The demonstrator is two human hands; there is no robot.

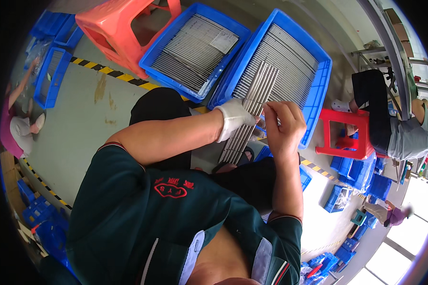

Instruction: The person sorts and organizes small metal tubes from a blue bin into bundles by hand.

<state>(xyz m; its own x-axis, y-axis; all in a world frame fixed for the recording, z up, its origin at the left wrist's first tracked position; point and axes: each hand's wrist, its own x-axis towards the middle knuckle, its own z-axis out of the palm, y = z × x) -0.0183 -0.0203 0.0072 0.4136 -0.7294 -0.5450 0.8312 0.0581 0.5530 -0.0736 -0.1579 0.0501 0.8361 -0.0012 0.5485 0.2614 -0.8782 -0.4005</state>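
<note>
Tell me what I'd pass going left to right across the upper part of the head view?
Small blue tray by a seated person → orange stool → blue tray of metal rods → second blue rod tray → red stool → another seated person.

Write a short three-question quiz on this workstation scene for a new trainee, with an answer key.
1. Multiple choice: the left hand is A) bare, B) in a white glove, C) in a black mitten.
2. True or false: the bundle of metal rods lies flat on the floor, untouched by either hand.
3. Fill in: the right hand pinches at the bundle above the right-hand ____ crate, which is filled with more rods.

Key:
1. B
2. False; the left hand grips it and the right hand's fingers are on it.
3. blue
</note>
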